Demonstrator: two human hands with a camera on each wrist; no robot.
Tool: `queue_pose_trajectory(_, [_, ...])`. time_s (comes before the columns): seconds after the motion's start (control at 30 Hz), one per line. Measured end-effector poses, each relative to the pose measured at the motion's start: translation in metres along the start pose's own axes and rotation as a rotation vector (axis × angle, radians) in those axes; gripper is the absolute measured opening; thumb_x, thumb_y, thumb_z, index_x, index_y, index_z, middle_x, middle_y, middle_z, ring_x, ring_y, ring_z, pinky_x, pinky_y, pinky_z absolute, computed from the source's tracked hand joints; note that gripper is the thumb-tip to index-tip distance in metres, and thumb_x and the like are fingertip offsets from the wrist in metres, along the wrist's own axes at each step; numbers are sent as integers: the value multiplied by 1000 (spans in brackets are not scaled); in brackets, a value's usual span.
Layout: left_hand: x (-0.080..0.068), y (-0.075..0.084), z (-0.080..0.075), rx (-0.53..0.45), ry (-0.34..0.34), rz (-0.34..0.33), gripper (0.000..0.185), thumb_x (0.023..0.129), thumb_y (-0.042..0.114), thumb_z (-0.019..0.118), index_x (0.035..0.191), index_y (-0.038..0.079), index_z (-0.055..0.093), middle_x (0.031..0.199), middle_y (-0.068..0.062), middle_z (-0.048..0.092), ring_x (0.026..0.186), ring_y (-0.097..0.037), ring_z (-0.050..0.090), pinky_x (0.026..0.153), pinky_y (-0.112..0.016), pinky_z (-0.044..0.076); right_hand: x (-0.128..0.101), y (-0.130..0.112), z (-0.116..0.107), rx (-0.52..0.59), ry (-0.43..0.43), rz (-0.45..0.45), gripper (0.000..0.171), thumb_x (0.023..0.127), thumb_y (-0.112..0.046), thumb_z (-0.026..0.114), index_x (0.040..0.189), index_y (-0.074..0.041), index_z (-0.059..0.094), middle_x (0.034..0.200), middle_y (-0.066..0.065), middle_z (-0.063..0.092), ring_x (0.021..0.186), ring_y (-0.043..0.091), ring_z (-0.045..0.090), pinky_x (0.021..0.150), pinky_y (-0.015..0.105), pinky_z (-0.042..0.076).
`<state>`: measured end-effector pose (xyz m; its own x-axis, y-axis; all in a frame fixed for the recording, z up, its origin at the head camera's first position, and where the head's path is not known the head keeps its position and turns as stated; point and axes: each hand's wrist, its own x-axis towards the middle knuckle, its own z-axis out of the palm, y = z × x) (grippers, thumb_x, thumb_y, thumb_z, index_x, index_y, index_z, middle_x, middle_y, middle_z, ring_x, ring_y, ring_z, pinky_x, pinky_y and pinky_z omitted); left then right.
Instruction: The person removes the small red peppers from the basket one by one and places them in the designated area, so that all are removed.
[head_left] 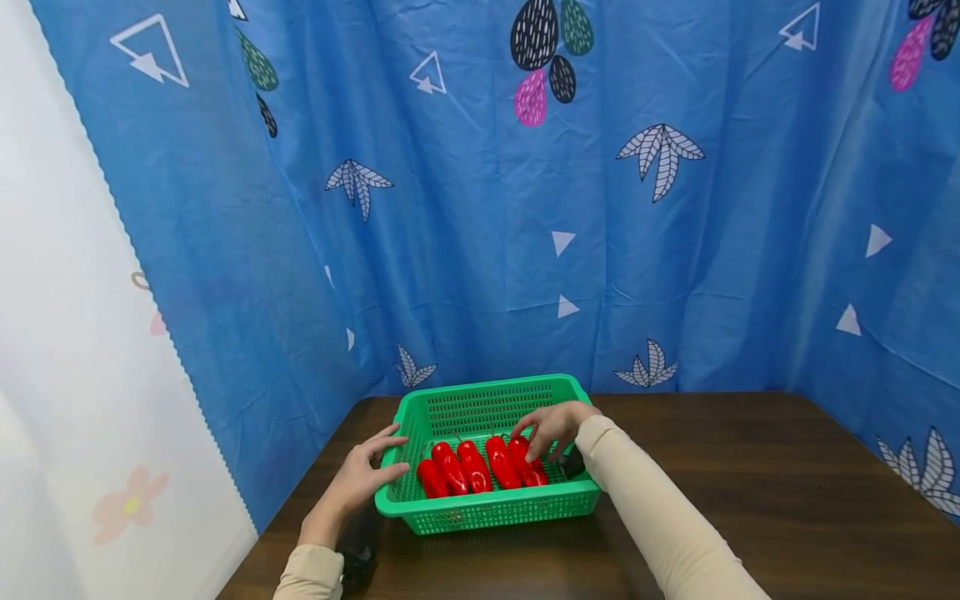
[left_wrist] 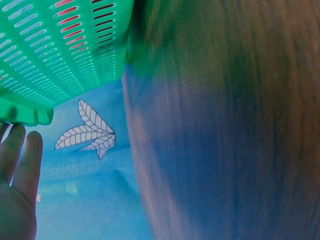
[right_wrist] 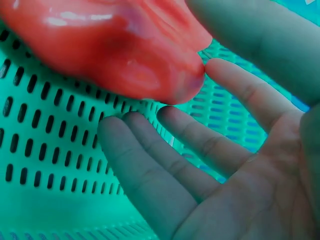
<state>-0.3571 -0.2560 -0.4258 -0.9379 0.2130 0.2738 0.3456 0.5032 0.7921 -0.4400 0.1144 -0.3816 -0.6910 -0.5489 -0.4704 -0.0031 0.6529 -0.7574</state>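
Observation:
Several glossy red peppers (head_left: 474, 467) lie side by side in a green slotted basket (head_left: 501, 500). My left hand (head_left: 358, 475) rests at the basket's left rim, fingers fairly straight. The left wrist view shows fingers of that hand (left_wrist: 20, 170) against the rim's edge. Inside the basket my right hand (head_left: 558, 423) is over the rightmost pepper (head_left: 519, 450). Close up, the right hand's fingers (right_wrist: 150, 172) are spread beside and below that pepper (right_wrist: 135, 55); one fingertip touches its end and another finger passes across above. The pepper's far side is hidden.
The basket stands on a dark brown wooden table (head_left: 697, 467), with table surface to its right and front. Behind hangs a blue patterned curtain (head_left: 480, 250); a white cloth (head_left: 90, 333) hangs at the left.

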Motion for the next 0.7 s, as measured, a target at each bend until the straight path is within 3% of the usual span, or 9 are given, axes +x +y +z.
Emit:
queue_pose_trajectory(0.43, [2,0,-2,1,-3,28,50,89,19,75,135,4,63,159,-15,39,149,-39,33,112,-54,42,2,-4,0,-33,-70,-2,57,89,-4,72,143,-15,57,135,11,55,116,23,60,99,45,56])
queue_pose_trajectory(0.7, [0,-2,-1,-13,-7,13,49,89,20,75,134,6,63,160,-14,38,151,-39,29,116,-56,36,-2,-7,4,-54,-92,-6,54,89,-6,72,140,-14,59,127,9,58,114,21,59,94,38,58])
